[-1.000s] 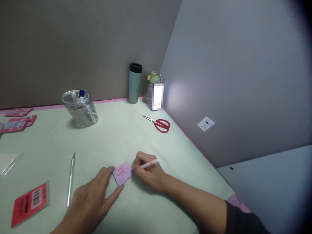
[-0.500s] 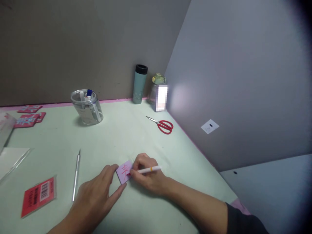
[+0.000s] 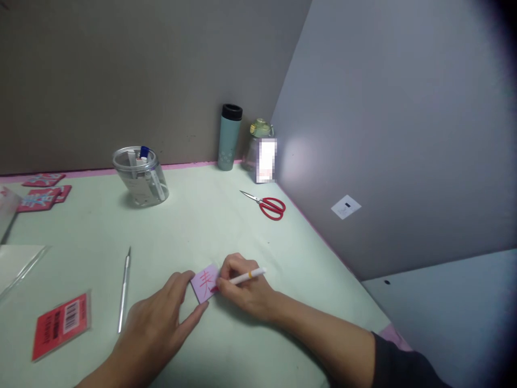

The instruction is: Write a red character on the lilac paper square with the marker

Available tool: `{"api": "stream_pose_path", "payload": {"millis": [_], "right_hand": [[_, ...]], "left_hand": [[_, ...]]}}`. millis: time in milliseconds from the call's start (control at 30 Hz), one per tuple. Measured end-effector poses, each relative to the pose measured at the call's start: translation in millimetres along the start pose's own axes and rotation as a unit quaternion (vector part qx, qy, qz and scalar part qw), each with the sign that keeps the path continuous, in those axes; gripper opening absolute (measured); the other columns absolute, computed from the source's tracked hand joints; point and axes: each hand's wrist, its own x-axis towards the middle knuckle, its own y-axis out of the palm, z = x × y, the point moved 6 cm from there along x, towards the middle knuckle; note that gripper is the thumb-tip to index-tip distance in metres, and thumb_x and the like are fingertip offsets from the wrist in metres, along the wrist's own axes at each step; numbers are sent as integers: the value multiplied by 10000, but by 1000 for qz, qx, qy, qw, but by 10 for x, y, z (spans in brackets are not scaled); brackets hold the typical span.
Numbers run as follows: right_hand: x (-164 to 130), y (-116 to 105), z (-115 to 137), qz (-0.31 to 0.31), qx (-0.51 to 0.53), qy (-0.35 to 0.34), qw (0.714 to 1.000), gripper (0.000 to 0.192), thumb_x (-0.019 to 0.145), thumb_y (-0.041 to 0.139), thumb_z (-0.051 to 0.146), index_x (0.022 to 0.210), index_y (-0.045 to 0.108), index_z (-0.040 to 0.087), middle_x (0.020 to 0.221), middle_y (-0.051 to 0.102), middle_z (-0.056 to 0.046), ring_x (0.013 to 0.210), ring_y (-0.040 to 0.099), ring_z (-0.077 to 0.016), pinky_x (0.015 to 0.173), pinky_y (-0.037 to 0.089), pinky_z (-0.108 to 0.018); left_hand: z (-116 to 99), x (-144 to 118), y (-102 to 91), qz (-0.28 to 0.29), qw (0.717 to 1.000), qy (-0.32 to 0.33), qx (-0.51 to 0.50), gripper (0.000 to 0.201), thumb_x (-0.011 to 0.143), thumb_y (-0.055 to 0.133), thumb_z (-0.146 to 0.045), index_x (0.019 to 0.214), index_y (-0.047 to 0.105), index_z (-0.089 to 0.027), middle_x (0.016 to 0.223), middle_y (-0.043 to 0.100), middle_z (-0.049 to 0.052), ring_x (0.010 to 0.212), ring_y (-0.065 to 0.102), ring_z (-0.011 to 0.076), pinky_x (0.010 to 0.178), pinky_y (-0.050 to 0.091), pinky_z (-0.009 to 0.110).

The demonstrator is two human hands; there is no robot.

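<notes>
On the table lies a small purple square pad [image 3: 204, 284] with a red handwritten character on it. My left hand [image 3: 161, 315] grips it by the edges, thumb at the near corner and fingers at the far left corner. A white marker [image 3: 247, 276] with a yellow band is pinched in my right hand [image 3: 246, 293], its red tip down at the pad's right part. My right fingers partly cover that side of the pad. Left of my left hand is a silver craft knife [image 3: 124, 291], its blade pointing away from me.
Red-handled scissors [image 3: 272, 208] lie toward the right wall. Behind stand a clear pen tub [image 3: 141, 183], a teal tumbler [image 3: 229, 137] and a green-lidded bottle [image 3: 260, 129]. At left are a red barcoded packet [image 3: 61, 326], red patterned squares [image 3: 40, 199] and a clear sleeve [image 3: 20, 264].
The whole view has shifted slightly. The marker's back end has tilted up a little, while its tip stays near the same spot on the pad. My left hand keeps its grip.
</notes>
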Motion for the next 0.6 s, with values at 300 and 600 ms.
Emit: {"api": "stream_pose_path", "payload": {"millis": [300, 600], "right_hand": [[6, 5, 11, -13, -31, 3, 999, 207, 827, 629, 191, 678, 490, 228, 663, 548, 23, 676, 512, -160, 708, 437, -310], [19, -28, 1, -37, -49, -9, 998, 192, 817, 566, 190, 673, 445, 232, 632, 515, 33, 612, 462, -145, 669, 419, -304]], "left_hand": [[7, -15, -10, 4, 1000, -6, 1, 272, 1011, 462, -413, 1211, 486, -230, 855, 653, -8, 627, 703, 187, 526, 439, 283], [-12, -18, -33, -15, 1000, 6, -8, 277, 1000, 471, -423, 1193, 506, -227, 841, 653, -9, 590, 688, 190, 499, 442, 290]]}}
